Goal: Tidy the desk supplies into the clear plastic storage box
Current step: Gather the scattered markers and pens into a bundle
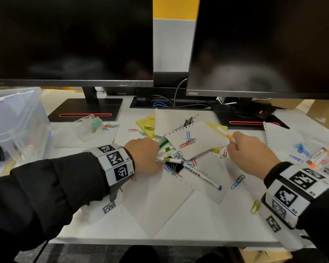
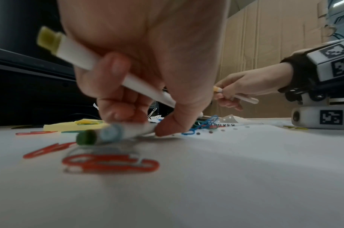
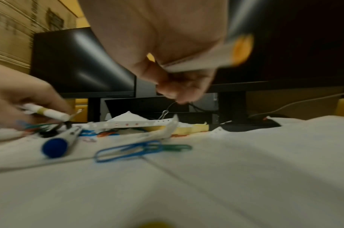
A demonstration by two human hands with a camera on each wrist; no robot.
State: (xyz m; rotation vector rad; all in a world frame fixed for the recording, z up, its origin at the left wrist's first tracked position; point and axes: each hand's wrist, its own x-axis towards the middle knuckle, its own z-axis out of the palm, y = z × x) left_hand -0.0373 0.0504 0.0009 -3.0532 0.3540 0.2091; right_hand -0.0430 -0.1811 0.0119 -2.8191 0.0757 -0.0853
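My left hand (image 1: 146, 154) grips a bundle of white markers (image 1: 166, 149) with green and olive bands at mid desk. In the left wrist view one white marker with a yellow end (image 2: 77, 57) lies across the curled fingers, and the fingertips press on a green-capped marker (image 2: 89, 137) lying on the paper. My right hand (image 1: 249, 150) holds a white marker with an orange band (image 1: 227, 134), also seen as the orange-banded marker (image 3: 225, 54). A blue-capped marker labelled MARKER (image 1: 201, 175) lies between the hands. The clear plastic storage box (image 1: 17, 120) stands at the far left.
Coloured paper clips (image 1: 187, 143) are scattered over perforated white sheets (image 1: 196, 139) and yellow sticky notes (image 1: 145, 124). More markers (image 1: 318, 155) lie at the right edge. Two dark monitors (image 1: 70, 40) on black stands fill the back. A small clear container (image 1: 87, 126) sits near the left stand.
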